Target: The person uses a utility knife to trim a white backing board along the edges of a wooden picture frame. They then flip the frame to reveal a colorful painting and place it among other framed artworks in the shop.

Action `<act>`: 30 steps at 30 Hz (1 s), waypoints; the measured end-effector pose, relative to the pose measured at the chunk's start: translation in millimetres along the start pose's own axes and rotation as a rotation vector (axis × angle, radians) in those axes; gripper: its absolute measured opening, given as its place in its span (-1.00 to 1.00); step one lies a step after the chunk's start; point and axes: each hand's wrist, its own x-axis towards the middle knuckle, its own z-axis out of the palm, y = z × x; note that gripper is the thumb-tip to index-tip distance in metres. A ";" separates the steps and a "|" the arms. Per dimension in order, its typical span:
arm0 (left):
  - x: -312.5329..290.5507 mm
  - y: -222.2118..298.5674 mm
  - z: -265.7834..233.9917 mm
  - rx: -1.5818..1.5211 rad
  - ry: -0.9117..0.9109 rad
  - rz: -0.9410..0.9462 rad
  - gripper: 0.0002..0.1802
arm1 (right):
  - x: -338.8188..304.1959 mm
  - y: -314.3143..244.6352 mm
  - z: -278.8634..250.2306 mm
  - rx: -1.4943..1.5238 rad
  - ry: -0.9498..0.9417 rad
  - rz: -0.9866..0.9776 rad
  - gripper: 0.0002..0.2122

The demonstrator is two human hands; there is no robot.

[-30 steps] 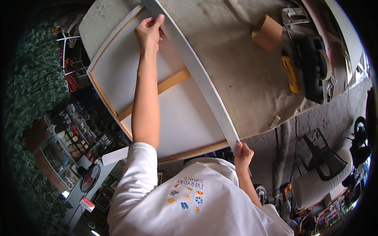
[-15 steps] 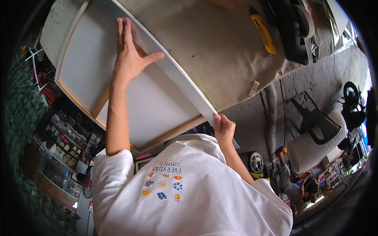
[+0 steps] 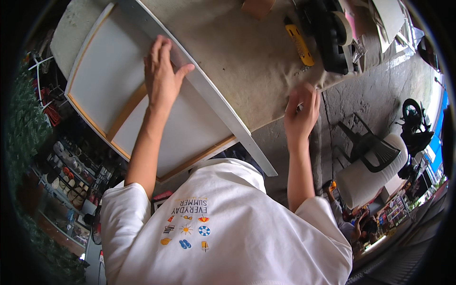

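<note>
My left hand [image 3: 161,78] lies flat, fingers apart, pressing on a long white strip [image 3: 223,118] and the white canvas panel [image 3: 107,78] under it. The panel has a wooden stretcher frame and overhangs the table's near-left side. The strip runs diagonally along the panel's right edge, its near end sticking out past the table toward my chest. My right hand [image 3: 301,111] is off the strip, fingers curled at the hanging edge of the beige cloth [image 3: 251,61] that covers the table. Something small and pale shows between its fingers; I cannot make it out.
A yellow hand tool [image 3: 300,45], a black power tool [image 3: 327,33] and a brown cardboard piece [image 3: 256,7] lie on the cloth at the far side. Right of the table are concrete floor, a black folding chair [image 3: 370,147], a white chair [image 3: 365,178] and a seated person [image 3: 344,223]. Cluttered shelves [image 3: 61,175] stand at the left.
My right hand has let go of the strip's near end and moved up and right to the cloth edge. My left hand stays pressed on the strip.
</note>
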 end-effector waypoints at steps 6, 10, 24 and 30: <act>-1.4 11.2 -11.6 0.034 -0.117 -0.016 0.20 | 104.4 21.5 50.6 -0.567 -0.060 -0.147 -0.70; -6.9 15.1 -12.2 0.094 -0.187 -0.063 0.38 | 122.4 41.3 66.3 -0.600 -0.112 -0.137 -0.77; -9.2 23.7 -13.9 0.080 -0.218 -0.160 0.43 | 59.2 -10.9 -8.7 1.125 -0.149 0.595 -0.78; -6.1 23.1 -12.3 0.077 -0.265 -0.200 0.46 | 37.0 -103.3 9.4 1.622 -0.739 0.521 -0.46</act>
